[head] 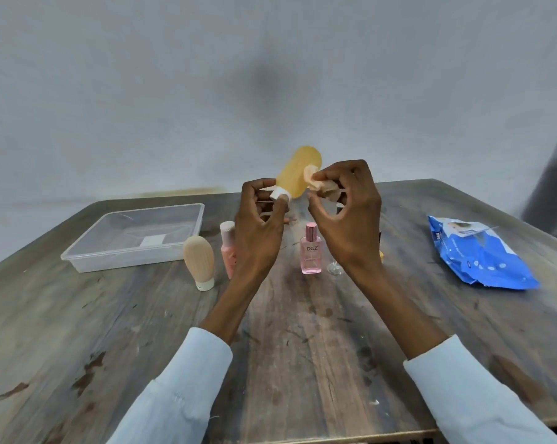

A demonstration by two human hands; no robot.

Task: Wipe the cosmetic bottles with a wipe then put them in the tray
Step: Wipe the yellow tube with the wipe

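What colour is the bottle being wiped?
Translucent yellow-orange bottle with a white cap, shown in the head view.

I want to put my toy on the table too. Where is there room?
Bare wood lies near you, between the two pale blue sleeves. More lies between the pink square glass bottle and the blue wipes packet. It is crowded between the clear plastic tray and that pink bottle.

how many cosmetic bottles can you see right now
4: a yellow bottle held up in the left hand, a beige bottle, a pink bottle and a pink perfume bottle on the table. The hands may hide more.
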